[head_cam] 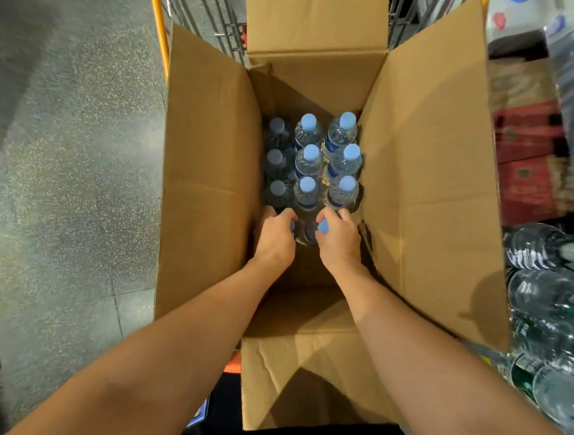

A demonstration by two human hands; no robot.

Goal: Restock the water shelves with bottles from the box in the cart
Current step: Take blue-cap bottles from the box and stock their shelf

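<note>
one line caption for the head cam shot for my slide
Both hands, left and right, grip blue-capped water bottles inside an open cardboard box.

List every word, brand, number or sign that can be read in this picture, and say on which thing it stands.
No text can be read.
Water bottles in the box: blue label bands, print too small.
Red cartons at right: emblem and print blurred.
Packs at upper right: blue and red graphics, blurred.
Cardboard box: no print visible.
</note>
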